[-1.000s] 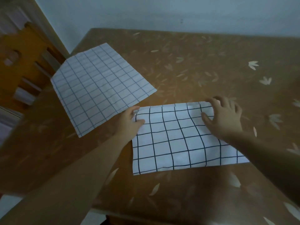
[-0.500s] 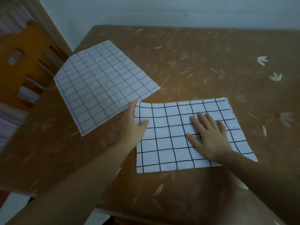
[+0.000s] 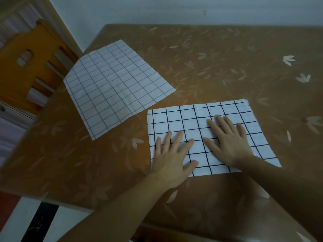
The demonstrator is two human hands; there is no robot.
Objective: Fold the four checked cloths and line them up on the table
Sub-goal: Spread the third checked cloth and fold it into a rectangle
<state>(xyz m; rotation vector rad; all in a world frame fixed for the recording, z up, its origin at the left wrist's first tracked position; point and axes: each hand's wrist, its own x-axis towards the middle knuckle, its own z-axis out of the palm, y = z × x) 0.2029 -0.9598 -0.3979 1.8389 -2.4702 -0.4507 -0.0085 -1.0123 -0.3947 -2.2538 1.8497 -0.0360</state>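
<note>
Both hands lie flat, palms down, fingers spread, gripping nothing: left hand and right hand press on the white cloth with bold black checks, folded, near the front of the brown leaf-patterned table. A second white cloth with finer blue checks lies apart at far left, its corner overhanging the table edge beside an orange wooden chair. Only two cloths are visible. Risk: layers at the far right corner look slightly offset; sliding palms could skew them further. The overhanging cloth may slip off if nudged. Ample bare table to the right and behind.
</note>
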